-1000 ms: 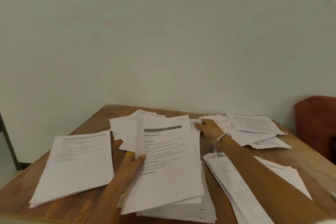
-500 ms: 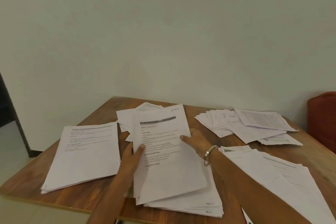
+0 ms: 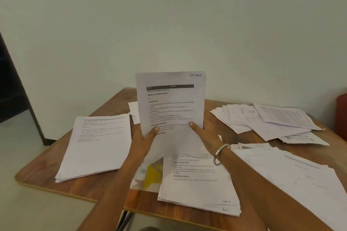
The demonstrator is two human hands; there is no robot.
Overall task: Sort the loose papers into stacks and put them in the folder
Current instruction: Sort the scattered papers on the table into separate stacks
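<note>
Both hands, left hand [image 3: 143, 137] and right hand [image 3: 205, 134], grip an upright white printed sheet [image 3: 170, 99]; sorting step, apparently. Next: lay it on its matching stack.

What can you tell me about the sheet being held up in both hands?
The sheet is white printed paper, held upright facing the camera above the table. It has a dark header bar, bold headings such as INITIAL SCENE SETUP and TASK GOAL, and a handwritten "Section 1" at its top right corner. The left hand and right hand grip its lower edge, thumbs on the front.
</note>
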